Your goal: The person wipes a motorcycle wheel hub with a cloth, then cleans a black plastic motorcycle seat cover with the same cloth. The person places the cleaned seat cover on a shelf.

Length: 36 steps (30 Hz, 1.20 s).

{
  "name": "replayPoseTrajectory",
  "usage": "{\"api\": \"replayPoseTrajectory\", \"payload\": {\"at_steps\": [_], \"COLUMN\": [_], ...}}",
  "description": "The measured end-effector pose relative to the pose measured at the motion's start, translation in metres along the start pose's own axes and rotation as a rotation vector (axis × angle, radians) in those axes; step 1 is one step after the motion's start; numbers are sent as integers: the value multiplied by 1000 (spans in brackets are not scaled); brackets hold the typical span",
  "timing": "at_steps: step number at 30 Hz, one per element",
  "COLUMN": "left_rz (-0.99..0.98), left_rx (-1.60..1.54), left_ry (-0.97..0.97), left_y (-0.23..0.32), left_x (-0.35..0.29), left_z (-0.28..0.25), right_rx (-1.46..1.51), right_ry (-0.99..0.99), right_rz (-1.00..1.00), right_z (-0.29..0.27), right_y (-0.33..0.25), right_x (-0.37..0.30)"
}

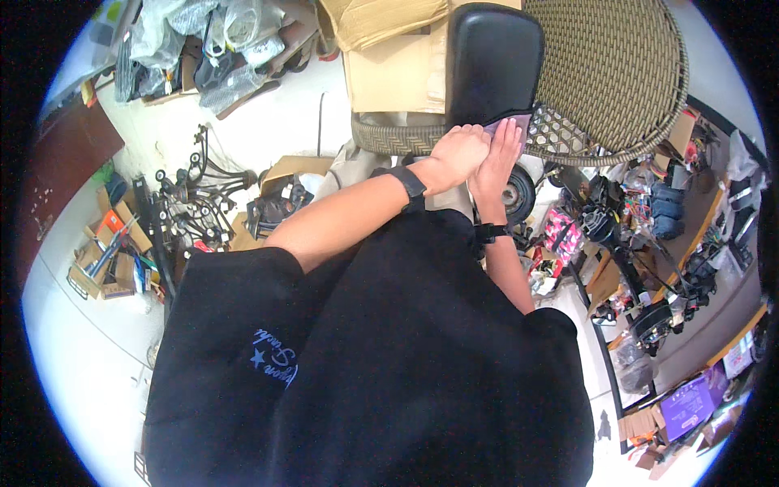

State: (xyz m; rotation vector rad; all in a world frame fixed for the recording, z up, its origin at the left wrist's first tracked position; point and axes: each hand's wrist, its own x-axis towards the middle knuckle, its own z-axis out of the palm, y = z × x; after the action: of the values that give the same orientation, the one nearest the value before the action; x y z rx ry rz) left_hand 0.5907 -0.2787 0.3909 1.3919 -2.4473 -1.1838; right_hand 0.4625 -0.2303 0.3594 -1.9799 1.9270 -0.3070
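A long black padded cushion [495, 57] with a smooth, shiny surface lies lengthwise over a woven wicker top. At its near right corner a purplish flap of material [518, 124] shows. My left hand [457, 156] is closed in a fist at the cushion's near edge; what its fingers grip is hidden. Close against it, my right hand [497, 162] lies with fingers stretched out and pressed flat on the purplish flap. Dark bands circle both wrists.
Cardboard [398, 77] lies left of the cushion, and round wicker [613, 73] spreads to its right. Plastic-wrapped parts [235, 40] fill the far left. Metal parts [199, 195] and an open box [105, 260] stand left; cluttered shelves [690, 284] line the right.
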Motion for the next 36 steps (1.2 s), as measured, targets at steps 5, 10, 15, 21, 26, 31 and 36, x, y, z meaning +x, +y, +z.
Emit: {"api": "replayPoseTrajectory", "payload": {"at_steps": [5, 10, 15, 21, 26, 31, 36], "left_rz": [42, 16, 12, -77, -323, -405, -368], "left_rx": [34, 12, 45, -264, -330, -285, -775], "left_ry": [97, 113, 98, 332, 301, 317, 291], "left_y": [-1, -12, -8, -25, -49, -66, -62], "left_x": [35, 81, 108, 69, -3, -56, -68], "left_z": [-29, -65, -91, -99, -114, -132, -148], "right_rx": [64, 246, 448, 360, 438, 441, 381], "right_ry": [85, 62, -12, -85, -135, -26, 228], "right_rz": [19, 3, 184, 369, 324, 112, 2], "right_z": [-17, -36, -35, -37, -50, -99, -165], "right_y": [10, 21, 38, 40, 34, -2, -54], "right_x": [44, 103, 115, 110, 104, 83, 43]}}
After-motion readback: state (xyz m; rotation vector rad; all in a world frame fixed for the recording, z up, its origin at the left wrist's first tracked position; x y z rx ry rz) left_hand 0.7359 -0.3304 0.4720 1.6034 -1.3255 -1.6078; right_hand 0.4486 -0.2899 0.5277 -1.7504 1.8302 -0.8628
